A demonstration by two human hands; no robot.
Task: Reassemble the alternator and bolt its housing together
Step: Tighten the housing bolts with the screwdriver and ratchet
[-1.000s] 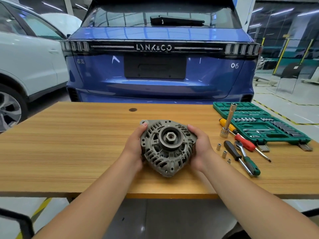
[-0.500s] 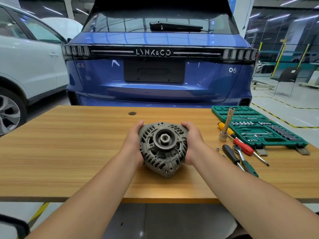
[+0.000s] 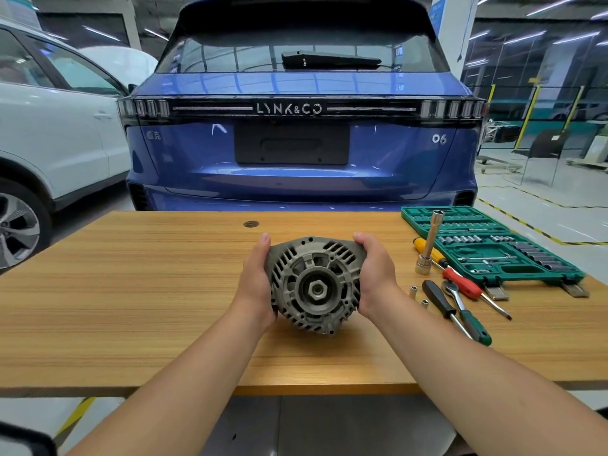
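Observation:
A grey cast alternator [image 3: 314, 286] stands on edge on the wooden table [image 3: 131, 291], its vented face and central hex nut turned toward me. My left hand [image 3: 256, 284] grips its left side with the fingers curled over the top edge. My right hand [image 3: 375, 274] grips the right side, fingers wrapped over the upper right corner. The back of the housing is hidden.
Right of the alternator lie small sockets [image 3: 414, 291], a black-handled screwdriver [image 3: 439, 302], a ratchet with green handle [image 3: 467, 312], a red screwdriver [image 3: 464, 286] and an upright socket extension [image 3: 427, 248]. An open green socket case [image 3: 493, 248] sits far right. A blue car [image 3: 302, 143] stands behind the table.
Both hands have turned the alternator on the table and shifted their grip toward its top. It now stands slightly farther from me.

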